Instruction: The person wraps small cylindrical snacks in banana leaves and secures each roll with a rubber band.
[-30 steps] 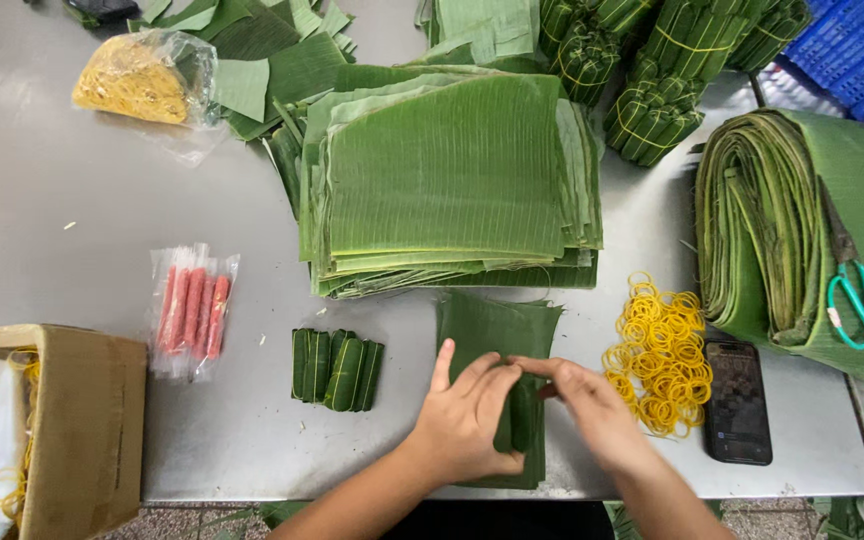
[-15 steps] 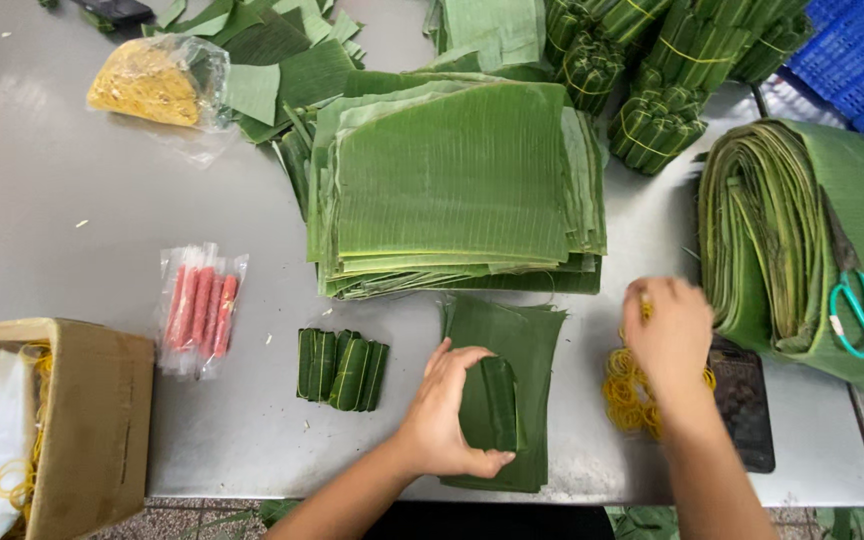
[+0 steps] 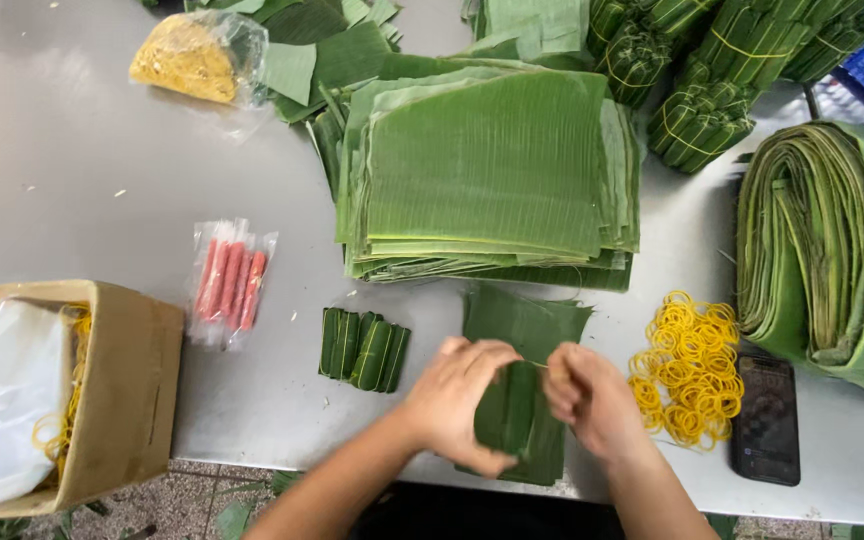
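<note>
1. Head view, lower centre: left hand (image 3: 457,400) clamps the folded leaf parcel (image 3: 510,410); right hand (image 3: 592,395) pinches a yellow rubber band (image 3: 542,366) against it.
2. Risk: band slipping, parcel unfolding onto the leaf sheet (image 3: 527,320).
3. Loose bands (image 3: 690,372), lower right, may scatter.

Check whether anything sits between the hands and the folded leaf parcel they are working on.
Nothing visible does. The left hand already grips the leaf parcel, and the right hand touches it from the other side. The rubber bands lie off to the right.
</note>
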